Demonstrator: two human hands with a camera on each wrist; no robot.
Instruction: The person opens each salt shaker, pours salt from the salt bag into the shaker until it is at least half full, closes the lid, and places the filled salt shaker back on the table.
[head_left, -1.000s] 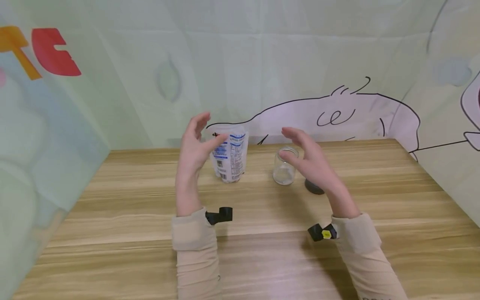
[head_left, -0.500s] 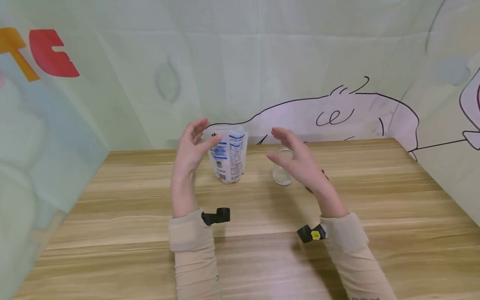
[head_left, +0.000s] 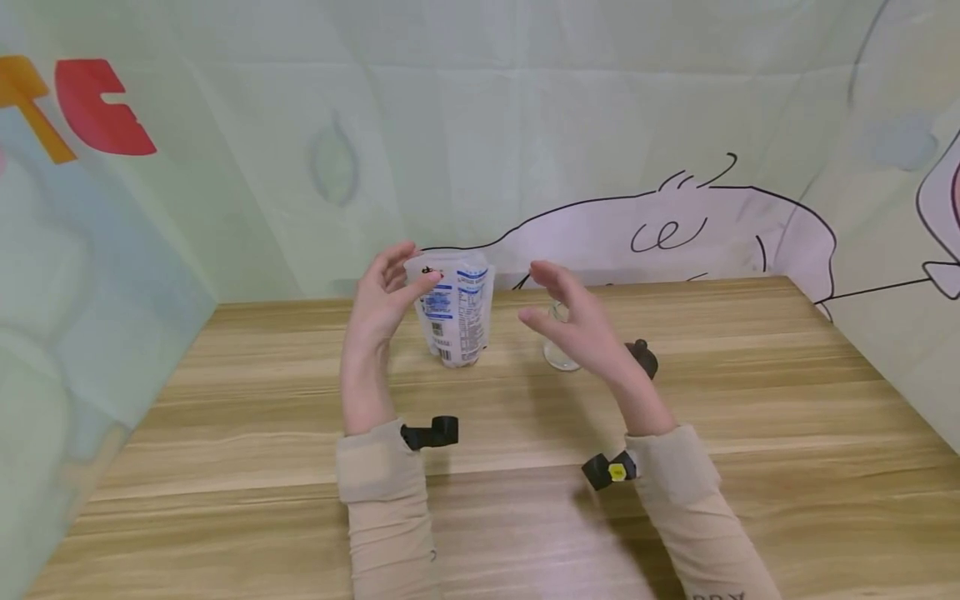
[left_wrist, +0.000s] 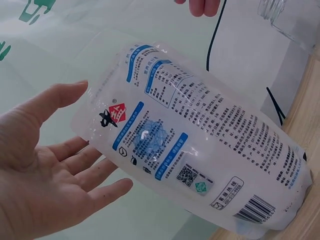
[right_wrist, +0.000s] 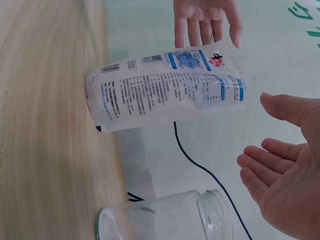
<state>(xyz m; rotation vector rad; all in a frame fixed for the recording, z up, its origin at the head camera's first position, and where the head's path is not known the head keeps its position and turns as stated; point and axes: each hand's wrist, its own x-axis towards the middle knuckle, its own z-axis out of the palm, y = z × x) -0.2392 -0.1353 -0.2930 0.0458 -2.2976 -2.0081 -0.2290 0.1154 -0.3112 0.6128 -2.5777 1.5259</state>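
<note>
A white plastic pouch (head_left: 461,317) with blue and black print and a barcode stands upright near the back of the table. My left hand (head_left: 378,304) is at its left side, fingers spread around the upper corner; in the left wrist view the thumb and fingers (left_wrist: 107,192) flank the pouch's top edge. To the right of the pouch, my right hand (head_left: 581,325) hovers with fingers apart and nothing in its grasp. A clear glass jar (head_left: 558,354), lidless, stands behind that hand and is partly hidden by it. The jar (right_wrist: 165,217) shows a threaded neck in the right wrist view.
A dark knobbed lid (head_left: 642,358) lies right of the jar, partly covered by the right wrist. The wooden table (head_left: 247,433) meets a printed cloth backdrop (head_left: 450,150) close behind the pouch. Both wrists carry small black cameras.
My right hand has moved left from over the jar toward the pouch, uncovering more of the lid. My left hand has shifted slightly down and left. The pouch and jar have stayed in place.
</note>
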